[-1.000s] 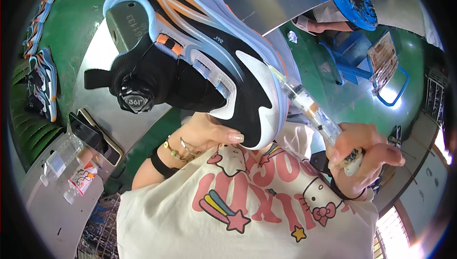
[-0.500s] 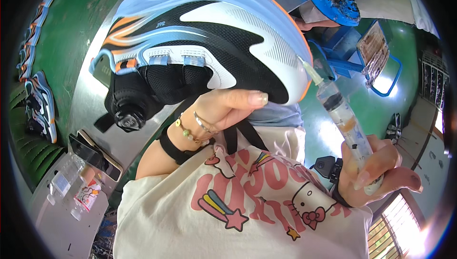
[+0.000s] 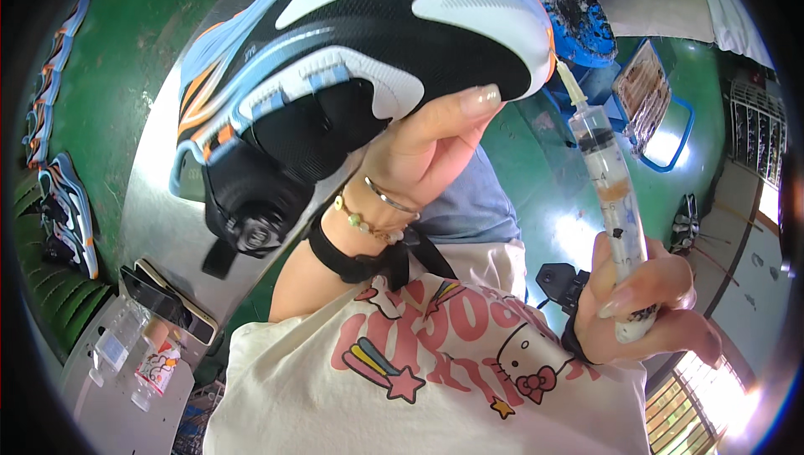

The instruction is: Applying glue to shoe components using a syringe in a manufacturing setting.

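Note:
My left hand (image 3: 435,141) grips a sneaker (image 3: 360,45) from below, its thumb pressed on the black mesh near the toe. The shoe is black and white with a light blue sole, orange trim and a round black dial at its ankle side; its top edge runs out of the picture. In my right hand (image 3: 645,296) is a clear plastic syringe (image 3: 615,195) with a dark plunger tip, fingers wrapped round its lower barrel. The syringe's pale tapered tip (image 3: 570,82) points up at the orange sole edge by the toe; whether it touches I cannot tell.
A metal table (image 3: 151,229) stands at left. Two phones (image 3: 176,300), a plastic bottle (image 3: 121,342) and a small packet (image 3: 157,367) lie lower left. More sneakers (image 3: 69,212) line a green rack. At upper right are a blue stained pad (image 3: 586,32) and a blue-framed stool (image 3: 645,99).
The sneaker has tilted and shifted upward, its toe turning up. The syringe has moved slightly right and stands more upright, its tip now at the sole edge rather than the white toe side.

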Demonstrator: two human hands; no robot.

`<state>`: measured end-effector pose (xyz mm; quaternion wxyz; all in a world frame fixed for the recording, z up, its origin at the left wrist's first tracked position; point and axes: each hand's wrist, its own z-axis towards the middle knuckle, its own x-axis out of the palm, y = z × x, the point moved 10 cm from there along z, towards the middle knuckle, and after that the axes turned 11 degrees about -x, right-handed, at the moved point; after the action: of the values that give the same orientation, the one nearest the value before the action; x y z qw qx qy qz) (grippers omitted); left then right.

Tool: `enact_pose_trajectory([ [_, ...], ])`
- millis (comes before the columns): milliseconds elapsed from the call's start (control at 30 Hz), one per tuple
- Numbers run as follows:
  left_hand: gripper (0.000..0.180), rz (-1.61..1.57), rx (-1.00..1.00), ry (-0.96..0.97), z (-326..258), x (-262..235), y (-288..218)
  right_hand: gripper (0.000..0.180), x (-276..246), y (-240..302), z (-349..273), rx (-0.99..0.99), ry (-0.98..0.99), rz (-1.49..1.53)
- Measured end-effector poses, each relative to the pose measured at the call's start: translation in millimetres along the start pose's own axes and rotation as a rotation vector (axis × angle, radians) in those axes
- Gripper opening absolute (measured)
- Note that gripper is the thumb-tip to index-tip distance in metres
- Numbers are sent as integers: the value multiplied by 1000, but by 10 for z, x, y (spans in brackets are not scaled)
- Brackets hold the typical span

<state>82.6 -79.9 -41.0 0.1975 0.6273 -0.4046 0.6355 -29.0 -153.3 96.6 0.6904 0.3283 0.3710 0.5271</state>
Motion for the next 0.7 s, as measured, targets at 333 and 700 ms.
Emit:
enact_pose_trajectory([
  [333, 36, -178, -60, -344, -195, 248, -205, 69, 96, -114, 109, -33, -157, -109],
  [700, 42, -92, -75, -523, -333, 214, -246, 69, 238, -124, -94, -186, -59, -37],
])
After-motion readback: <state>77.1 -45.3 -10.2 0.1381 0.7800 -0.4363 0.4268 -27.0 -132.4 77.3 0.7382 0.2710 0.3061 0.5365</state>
